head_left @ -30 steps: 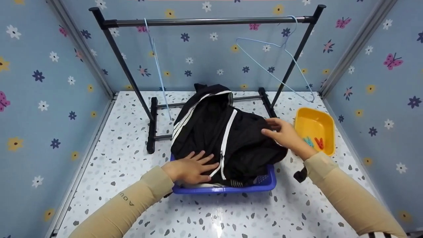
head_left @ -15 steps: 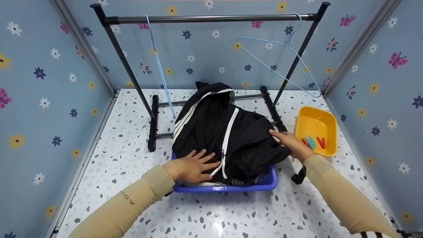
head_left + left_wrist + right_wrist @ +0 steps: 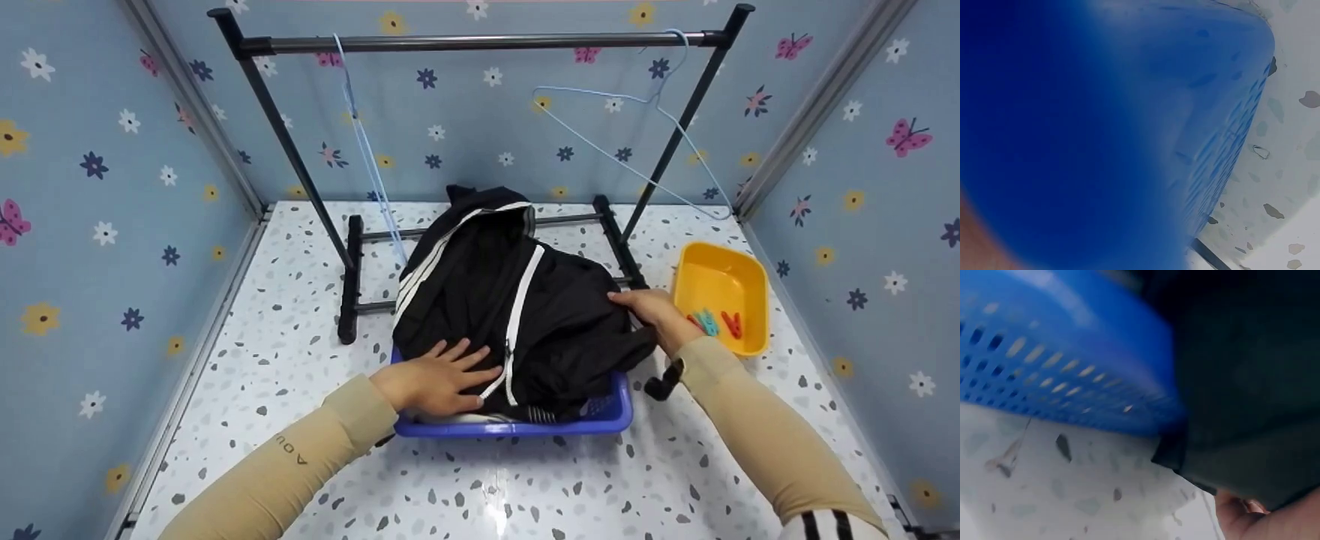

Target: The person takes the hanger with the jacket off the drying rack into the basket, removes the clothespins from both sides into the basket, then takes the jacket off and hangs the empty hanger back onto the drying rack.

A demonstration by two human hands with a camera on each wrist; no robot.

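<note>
A black zip-up jacket [image 3: 465, 292] with white stripes and a white zipper is heaped over the purple-blue laundry basket [image 3: 517, 430]. My left hand [image 3: 439, 384] lies with fingers spread flat on the jacket's lower left. At the jacket's right edge my right hand [image 3: 654, 311] pinches the fabric, thumb on top and the other fingers hidden beneath. In the right wrist view, curled fingers [image 3: 1235, 517] meet the dark cloth [image 3: 1252, 371] beside the perforated basket wall [image 3: 1089, 343]. The left wrist view is mostly blurred blue basket [image 3: 1230, 39]. Other striped clothing shows under the jacket.
Behind the basket stands a black garment rack [image 3: 495, 43]. A blue wire hanger [image 3: 364, 142] hangs at its left and another hanger [image 3: 592, 139] at its right. A yellow tray [image 3: 724, 274] with several clothespins [image 3: 731, 325] sits on the speckled surface at right.
My right hand has moved from over the jacket's right side down to its edge, with the fingers slipping under the cloth. The left hand stays in place; the view shifted slightly.
</note>
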